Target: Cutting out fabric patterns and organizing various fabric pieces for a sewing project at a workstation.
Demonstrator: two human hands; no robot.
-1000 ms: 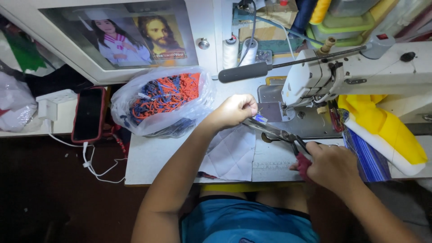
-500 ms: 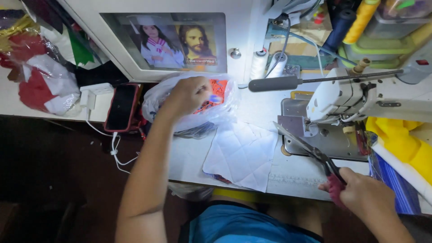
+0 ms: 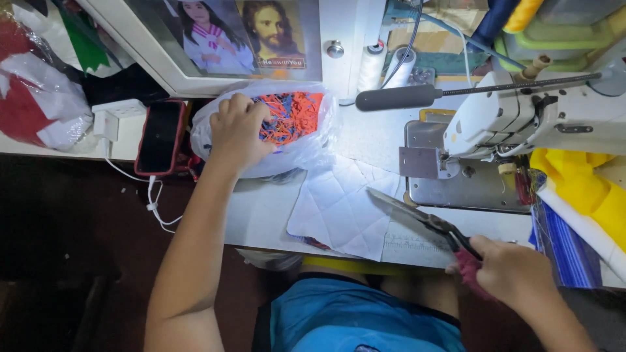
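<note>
Clear plastic bag of orange and blue scraps sits at upper centre of the frame, the left hand resting on it with fingers spread over the plastic. One pair of long steel scissors, blades together, lies across one white quilted cloth; the right hand, lower right, is curled around their red handle. One white sewing machine stands right.

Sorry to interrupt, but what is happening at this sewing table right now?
A person sits at a sewing machine. Their left hand reaches into a clear plastic bag full of orange and blue scraps. Their right hand holds large scissors by the handles, blades pointing over a white quilted fabric piece lying flat on the table. A phone lies left of the bag.
</note>
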